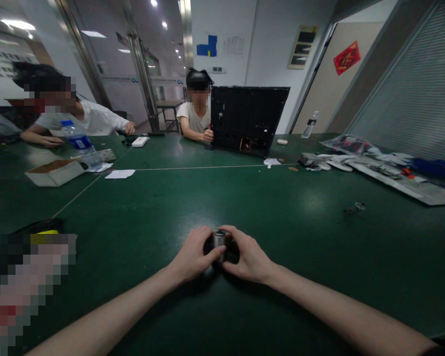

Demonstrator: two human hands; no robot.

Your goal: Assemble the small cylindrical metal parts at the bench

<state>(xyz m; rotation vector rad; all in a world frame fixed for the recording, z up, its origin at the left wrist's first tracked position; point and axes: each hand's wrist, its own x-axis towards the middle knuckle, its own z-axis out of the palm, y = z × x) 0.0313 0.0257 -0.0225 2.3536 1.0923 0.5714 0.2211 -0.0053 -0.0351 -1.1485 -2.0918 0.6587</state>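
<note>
From the head camera I see two bare hands on a green desk, close to the near edge and about halfway along it. The left hand [195,256] and the right hand [249,256] come in from each side. Their fingers [207,241] are curled and pinch a small metal cylinder [219,245] between them. It stands upright, and its shiny top shows. Something dark sits behind it, but I can't tell what.

Toward the far left corner are a water bottle [78,143] and a cardboard box [55,173]. At the far edge, a person [196,111] sits with one hand on a black panel [248,118], which stands upright. Another person [81,118] sits at the left edge. Along the right edge lie shiny plastic bags [371,160]. A small metal part [355,207] lies nearer, on its own.
</note>
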